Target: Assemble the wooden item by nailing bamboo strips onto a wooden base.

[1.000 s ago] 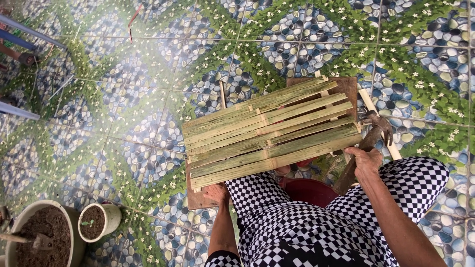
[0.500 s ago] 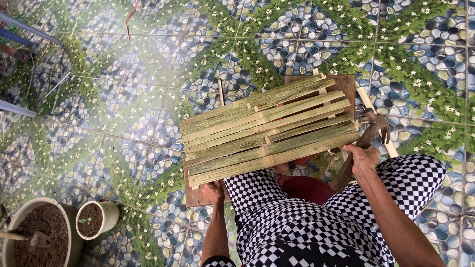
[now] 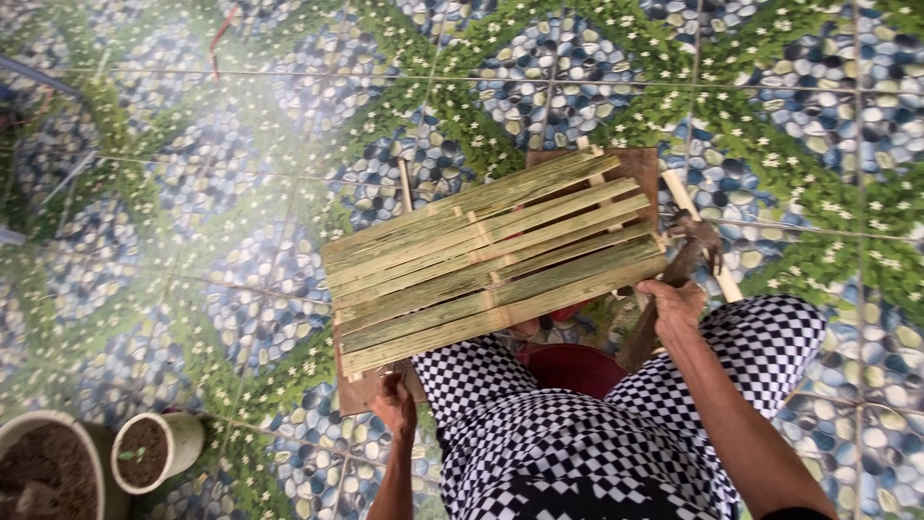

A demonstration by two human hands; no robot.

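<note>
So, the bamboo slat panel (image 3: 496,258) sat mid-frame, tilted so its right end ran farther away than its left. It was made of long split green-yellow slats laid side by side with thin gaps, tied across by short crosspieces near the middle. It rested on brown wooden boards (image 3: 371,387) that stuck out at the near-left corner and far-right corner. The left hand (image 3: 396,400) was at the near-left corner, fingers curled against the board edge under the slats; whether it truly gripped was not clear. The right hand (image 3: 674,300) was clenched around the handle of a hammer (image 3: 685,258) just beside the panel's right end, head pointing away. A pale stick (image 3: 701,236) lay on the floor right of the hammer. A red stool (image 3: 573,366) showed between the checkered trouser legs (image 3: 539,443). The patterned tile floor (image 3: 241,193) lay open to the left and far side. Two soil-filled pots (image 3: 154,451) stood at the near-left, well apart from the panel.
</note>
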